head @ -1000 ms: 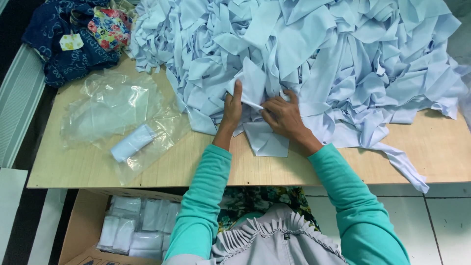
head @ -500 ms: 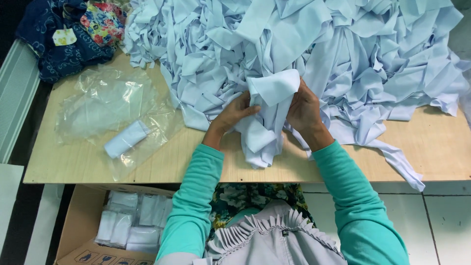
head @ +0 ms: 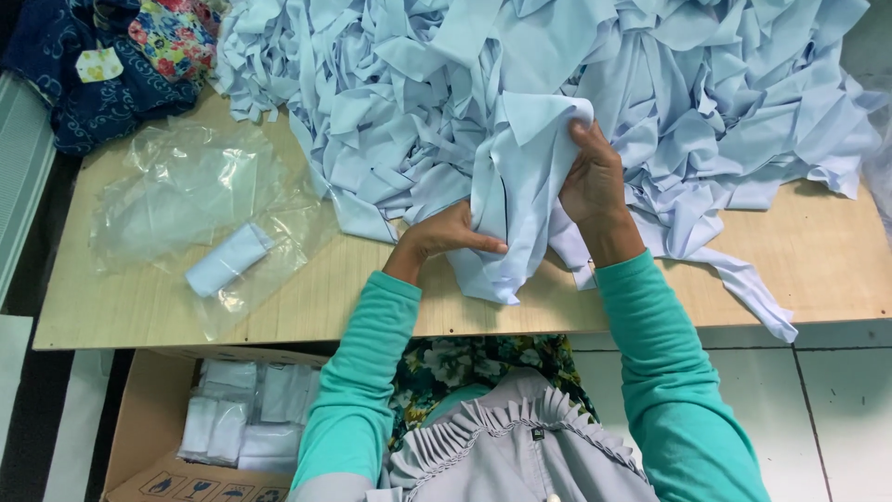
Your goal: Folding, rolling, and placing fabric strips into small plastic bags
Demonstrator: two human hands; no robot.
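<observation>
Head view: a pale blue cloth [head: 520, 200] held up over the table's near edge.
Left hand [head: 446, 237]: fingers pinching its lower fold.
Right hand [head: 593, 177]: fingers gripping its top.
Far: cloth heap [head: 650, 84].
Left: plastic bags [head: 186, 200].
Table [head: 372, 297]: bare wood.

Clear plastic bags [head: 186, 200] are lying on the table's left; a brown cardboard box [head: 139, 437] of white packets [head: 242, 423] is sitting below.

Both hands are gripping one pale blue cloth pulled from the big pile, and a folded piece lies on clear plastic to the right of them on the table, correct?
Nearly: the folded piece on the clear plastic lies to the left of the hands, as the head view shows. The left hand and right hand do grip one pale blue cloth.
</observation>
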